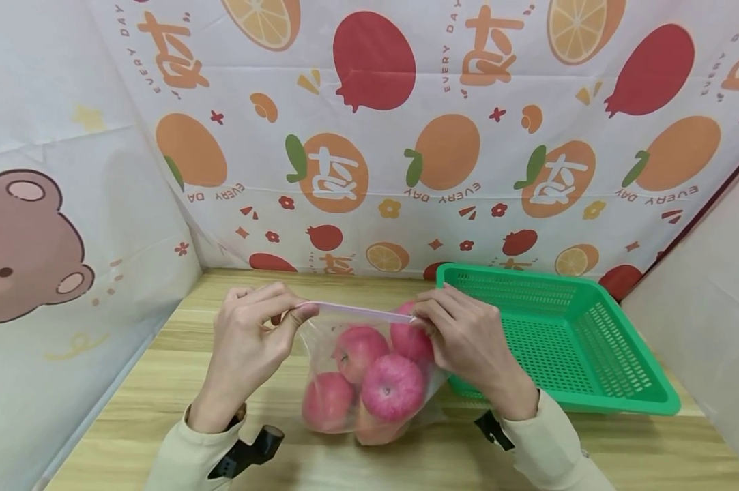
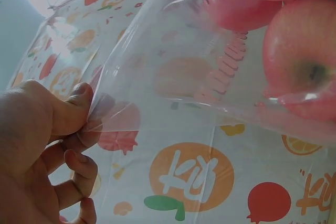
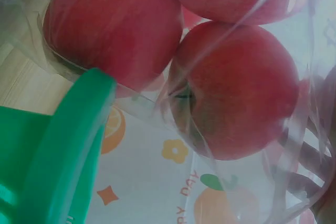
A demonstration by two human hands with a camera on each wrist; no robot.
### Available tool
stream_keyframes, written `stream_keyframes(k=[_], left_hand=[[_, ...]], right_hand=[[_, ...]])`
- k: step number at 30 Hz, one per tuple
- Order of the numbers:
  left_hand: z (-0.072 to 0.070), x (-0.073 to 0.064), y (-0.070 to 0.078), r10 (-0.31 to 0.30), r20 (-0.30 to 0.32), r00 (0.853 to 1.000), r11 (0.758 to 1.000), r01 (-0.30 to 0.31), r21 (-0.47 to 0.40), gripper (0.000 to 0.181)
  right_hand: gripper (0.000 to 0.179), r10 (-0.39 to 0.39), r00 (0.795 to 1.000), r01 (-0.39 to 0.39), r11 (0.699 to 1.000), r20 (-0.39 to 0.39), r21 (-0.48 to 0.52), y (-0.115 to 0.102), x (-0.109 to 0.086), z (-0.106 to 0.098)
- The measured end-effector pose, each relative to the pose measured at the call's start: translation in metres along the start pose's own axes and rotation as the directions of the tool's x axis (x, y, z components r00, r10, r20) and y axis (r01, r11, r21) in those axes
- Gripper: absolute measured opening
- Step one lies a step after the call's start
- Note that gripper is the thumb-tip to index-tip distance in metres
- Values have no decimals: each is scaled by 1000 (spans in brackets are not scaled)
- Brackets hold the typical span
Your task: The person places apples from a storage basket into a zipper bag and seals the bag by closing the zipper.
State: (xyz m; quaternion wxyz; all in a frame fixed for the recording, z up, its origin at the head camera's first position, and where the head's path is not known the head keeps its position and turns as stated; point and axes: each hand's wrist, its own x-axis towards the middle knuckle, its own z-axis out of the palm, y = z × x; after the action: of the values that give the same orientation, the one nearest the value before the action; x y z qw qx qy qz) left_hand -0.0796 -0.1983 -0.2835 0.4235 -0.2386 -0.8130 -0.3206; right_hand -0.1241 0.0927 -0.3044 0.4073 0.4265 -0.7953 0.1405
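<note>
A clear zip bag [image 1: 320,341] with a pinkish seal strip along its top holds several red apples [image 1: 394,387]. My left hand [image 1: 251,335] pinches the left end of the strip between thumb and forefinger. At the strip's right end, my right hand [image 1: 467,334] grips the bag's corner. The left wrist view shows the left hand [image 2: 58,145] pinching the plastic's corner, other fingers curled loosely, with an apple [image 2: 304,61] inside the bag. Close up in the right wrist view are more apples [image 3: 233,90] behind the plastic; the right hand's fingers [image 3: 310,156] appear partly at the edge.
A green plastic basket [image 1: 627,402] stands right of the bag, its near left rim beside the right hand. Under everything is a wood-grain table [image 1: 160,382]. A fruit-print cloth [image 1: 381,164] hangs behind, and a bear-print cloth [image 1: 117,204] covers the left side.
</note>
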Motion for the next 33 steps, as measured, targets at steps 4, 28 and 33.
stream_keyframes(k=[4,28,33], left_hand=[[0,0,-1,9,-4,1000,1000,-9,9,9],[7,-1,0,6,42,999,999,-4,-43,14],[5,0,0,-16,87,996,999,20,-43,17]], right_hand=[[20,1,1000,-1,1000,2,18,2,-2,0],[33,40,999,-39,995,5,-89,1,-15,17],[33,18,1000,-18,997,6,-76,1,-14,17]])
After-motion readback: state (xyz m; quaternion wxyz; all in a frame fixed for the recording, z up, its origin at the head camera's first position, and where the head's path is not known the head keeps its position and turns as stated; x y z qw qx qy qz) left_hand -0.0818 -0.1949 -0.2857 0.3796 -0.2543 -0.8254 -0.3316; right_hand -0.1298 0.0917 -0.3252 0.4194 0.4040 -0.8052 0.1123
